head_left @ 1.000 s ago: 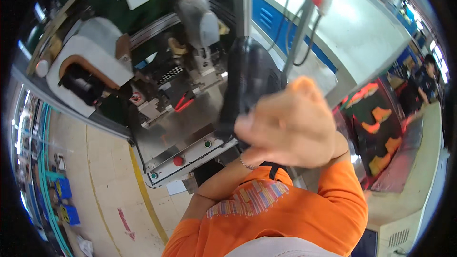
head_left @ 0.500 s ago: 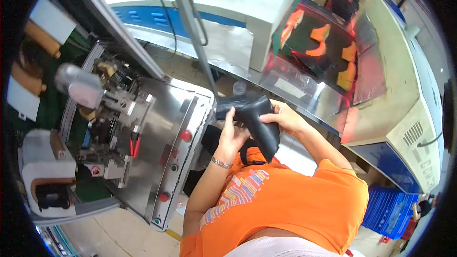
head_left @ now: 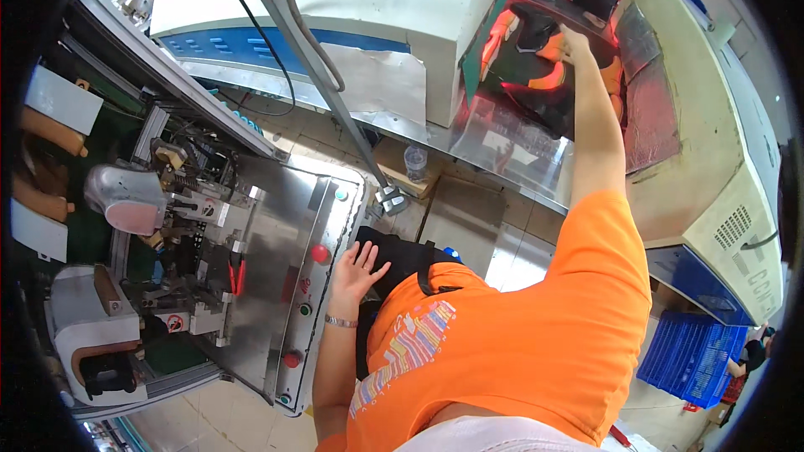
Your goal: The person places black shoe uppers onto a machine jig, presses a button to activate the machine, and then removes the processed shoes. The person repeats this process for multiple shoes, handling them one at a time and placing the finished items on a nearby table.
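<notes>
R hand (head_left: 574,40), earlier gripping a black shoe w/ both, now reaches 1 o'clock touching the black shoe (head_left: 536,33) on conveyor (head_left: 502,138); L hand (head_left: 356,272) flat, empty.

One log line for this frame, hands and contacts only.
left hand: open, flat at steel machine panel edge | right hand: reaching onto black-orange shoe upper on conveyor, grip unclear

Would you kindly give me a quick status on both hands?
Left hand open, flat on black apron. Right hand reaching a black-and-orange shoe on the conveyor. Path unobstructed.
</notes>
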`<state>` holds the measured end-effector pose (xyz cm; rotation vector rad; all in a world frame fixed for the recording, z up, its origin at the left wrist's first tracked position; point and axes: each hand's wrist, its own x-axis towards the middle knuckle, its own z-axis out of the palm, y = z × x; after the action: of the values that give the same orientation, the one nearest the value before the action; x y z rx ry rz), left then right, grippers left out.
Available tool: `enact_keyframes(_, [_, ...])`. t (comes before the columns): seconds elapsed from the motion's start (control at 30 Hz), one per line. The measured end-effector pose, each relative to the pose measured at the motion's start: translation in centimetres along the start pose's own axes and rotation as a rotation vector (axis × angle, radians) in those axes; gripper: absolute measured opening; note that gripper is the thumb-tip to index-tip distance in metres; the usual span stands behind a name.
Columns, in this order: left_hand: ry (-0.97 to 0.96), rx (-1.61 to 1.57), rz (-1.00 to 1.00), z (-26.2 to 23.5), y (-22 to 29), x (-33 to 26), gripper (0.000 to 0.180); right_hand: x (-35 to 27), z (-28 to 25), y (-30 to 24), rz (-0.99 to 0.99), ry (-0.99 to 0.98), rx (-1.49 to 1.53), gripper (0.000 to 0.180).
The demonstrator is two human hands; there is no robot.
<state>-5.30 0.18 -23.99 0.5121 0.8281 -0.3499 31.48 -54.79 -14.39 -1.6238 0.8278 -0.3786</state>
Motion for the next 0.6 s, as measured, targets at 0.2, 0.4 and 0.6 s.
enact_keyframes(0.2, [-0.129, -0.226, -0.083, -5.9, 0.1, -1.6, 0.028, 12.6, -5.2, 14.1, -0.183, 0.109, -0.776, 0.049])
enact_keyframes(0.4, [0.290, -0.692, 0.074, -16.8, -0.6, -7.7, 0.039, 11.8, -6.6, 20.0, 0.005, 0.125, -0.739, 0.040])
enact_keyframes(0.6, [0.434, -0.597, 0.414, -21.0, -1.4, -9.4, 0.040, 6.3, -8.5, 17.4, -0.083, 0.288, -0.825, 0.055])
